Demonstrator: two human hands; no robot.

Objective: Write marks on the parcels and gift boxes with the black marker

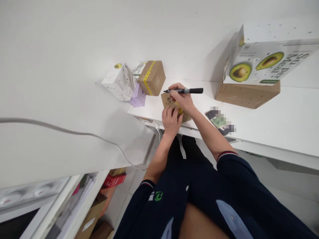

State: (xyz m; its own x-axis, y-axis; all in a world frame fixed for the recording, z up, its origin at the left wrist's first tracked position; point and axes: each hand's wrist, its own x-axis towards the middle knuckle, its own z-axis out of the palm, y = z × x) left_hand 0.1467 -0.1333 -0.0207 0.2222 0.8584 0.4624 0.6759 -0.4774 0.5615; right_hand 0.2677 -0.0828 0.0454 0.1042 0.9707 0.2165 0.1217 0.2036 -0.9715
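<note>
In my right hand [182,99] is a black marker [193,90], its dark tip pointing left. This hand is above a small brown cardboard box [167,100] with yellow tape and a dark printed mark. My left hand [172,120] has bent fingers pressed on the same box near the table's front edge. Both hands and the right forearm cover much of the box. Just behind it stands another cardboard box [156,79] with a yellow tape band.
Left on the white table [264,122] are a white avocado-print box [119,83] and a purple box [138,96]. At right, a large white "Su.per Meal" box [269,63] rests on a brown carton [246,94]. A partly pixelated flat object [214,117] lies nearby. A grey cable [74,131] crosses the left side.
</note>
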